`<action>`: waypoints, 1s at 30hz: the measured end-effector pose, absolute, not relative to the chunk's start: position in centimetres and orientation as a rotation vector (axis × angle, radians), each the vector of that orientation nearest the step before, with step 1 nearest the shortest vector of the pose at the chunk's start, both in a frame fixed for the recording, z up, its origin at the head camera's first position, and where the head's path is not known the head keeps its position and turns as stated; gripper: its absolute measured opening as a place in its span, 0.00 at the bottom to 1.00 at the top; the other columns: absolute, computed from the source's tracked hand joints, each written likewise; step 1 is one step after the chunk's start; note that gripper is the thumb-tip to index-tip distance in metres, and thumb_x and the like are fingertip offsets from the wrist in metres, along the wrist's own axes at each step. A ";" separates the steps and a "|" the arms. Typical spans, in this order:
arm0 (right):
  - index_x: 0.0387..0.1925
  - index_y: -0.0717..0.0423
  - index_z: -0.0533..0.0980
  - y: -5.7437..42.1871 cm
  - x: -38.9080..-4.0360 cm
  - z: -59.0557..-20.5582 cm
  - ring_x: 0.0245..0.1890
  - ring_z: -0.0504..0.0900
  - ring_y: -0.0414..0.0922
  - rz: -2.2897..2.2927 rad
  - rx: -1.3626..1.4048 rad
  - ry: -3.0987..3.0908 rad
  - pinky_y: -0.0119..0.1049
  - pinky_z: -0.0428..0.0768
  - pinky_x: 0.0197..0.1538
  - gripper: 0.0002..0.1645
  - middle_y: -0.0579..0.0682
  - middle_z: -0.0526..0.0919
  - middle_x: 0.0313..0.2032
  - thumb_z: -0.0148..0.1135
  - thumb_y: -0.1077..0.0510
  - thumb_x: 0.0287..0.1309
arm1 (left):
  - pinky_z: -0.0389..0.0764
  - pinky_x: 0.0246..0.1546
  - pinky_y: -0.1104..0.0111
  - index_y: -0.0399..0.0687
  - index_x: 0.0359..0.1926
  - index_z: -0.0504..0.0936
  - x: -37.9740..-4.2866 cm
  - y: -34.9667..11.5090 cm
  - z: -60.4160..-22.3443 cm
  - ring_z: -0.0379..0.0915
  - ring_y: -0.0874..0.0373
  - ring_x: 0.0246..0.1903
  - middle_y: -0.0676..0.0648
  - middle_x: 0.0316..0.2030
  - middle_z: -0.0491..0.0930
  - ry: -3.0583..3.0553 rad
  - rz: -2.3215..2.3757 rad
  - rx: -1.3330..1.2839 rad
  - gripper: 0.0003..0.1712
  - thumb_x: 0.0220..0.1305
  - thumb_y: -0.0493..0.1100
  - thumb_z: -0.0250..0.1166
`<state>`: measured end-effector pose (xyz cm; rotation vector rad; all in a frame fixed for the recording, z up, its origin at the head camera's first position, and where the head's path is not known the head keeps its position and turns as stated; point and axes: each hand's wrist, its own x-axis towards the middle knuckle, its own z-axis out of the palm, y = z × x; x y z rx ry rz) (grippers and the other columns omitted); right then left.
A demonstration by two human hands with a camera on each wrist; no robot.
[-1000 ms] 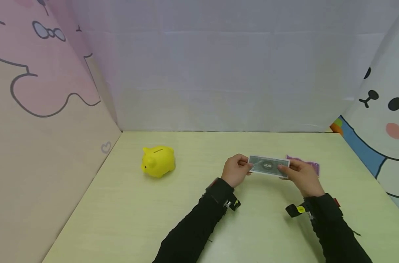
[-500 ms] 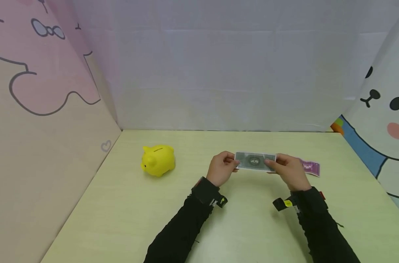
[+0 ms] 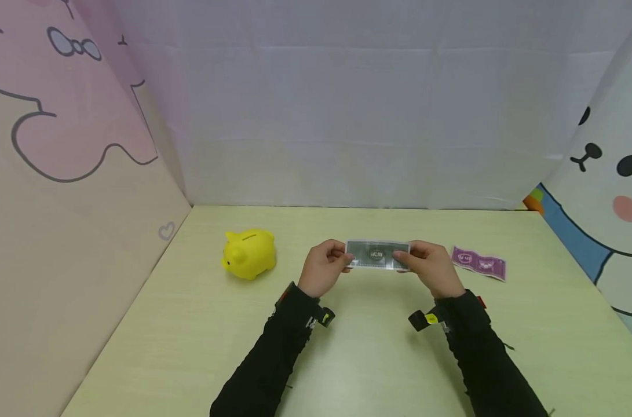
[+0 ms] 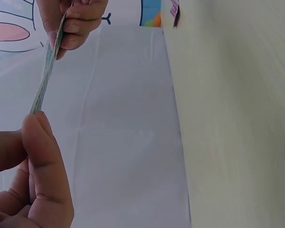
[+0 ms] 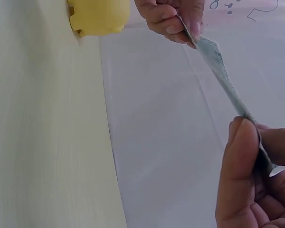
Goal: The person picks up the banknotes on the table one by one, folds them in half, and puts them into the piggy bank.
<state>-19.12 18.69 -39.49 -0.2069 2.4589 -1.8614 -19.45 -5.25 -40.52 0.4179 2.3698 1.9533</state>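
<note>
A green banknote (image 3: 374, 255) is stretched between both hands above the table, its printed face toward the head camera. The left hand (image 3: 323, 269) pinches its left end between thumb and fingers. At the other end, the right hand (image 3: 433, 267) pinches it the same way. Seen from the left wrist, the banknote (image 4: 47, 71) is nearly edge-on and slightly bent. To the left on the table stands a yellow piggy bank (image 3: 249, 253) with a slot in its back; part of this piggy bank (image 5: 100, 16) also shows in the right wrist view.
A purple banknote (image 3: 479, 264) lies on the pale table (image 3: 378, 359), right of the right hand. Behind the table hangs a white sheet (image 3: 316, 116). Printed panels border the left and right sides.
Both hands have moved left together with the green banknote, toward the piggy bank. The purple banknote, partly covered before, now shows fully. The piggy bank has stayed in place.
</note>
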 end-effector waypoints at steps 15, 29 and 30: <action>0.49 0.72 0.78 15.8 -19.7 -39.3 0.36 0.84 0.45 -1.889 -0.213 2.402 0.33 0.84 0.41 0.19 0.61 0.85 0.42 0.62 0.59 0.65 | 0.86 0.41 0.60 0.33 0.44 0.79 -18.8 -7.9 -38.7 0.80 0.55 0.32 0.37 0.37 0.79 2.479 1.866 0.330 0.07 0.66 0.32 0.61; 0.46 0.71 0.80 15.5 -19.6 -39.5 0.31 0.83 0.38 -1.910 -0.180 2.431 0.32 0.84 0.39 0.16 0.55 0.86 0.39 0.63 0.59 0.64 | 0.85 0.41 0.65 0.35 0.47 0.80 -18.9 -8.5 -38.7 0.78 0.58 0.33 0.37 0.38 0.80 2.474 1.853 0.356 0.09 0.68 0.33 0.59; 0.46 0.71 0.80 15.5 -19.6 -39.5 0.31 0.83 0.38 -1.916 -0.179 2.432 0.31 0.84 0.39 0.17 0.54 0.86 0.39 0.64 0.59 0.63 | 0.85 0.41 0.65 0.35 0.48 0.80 -18.9 -8.5 -38.7 0.79 0.57 0.34 0.37 0.39 0.81 2.472 1.852 0.357 0.10 0.68 0.33 0.59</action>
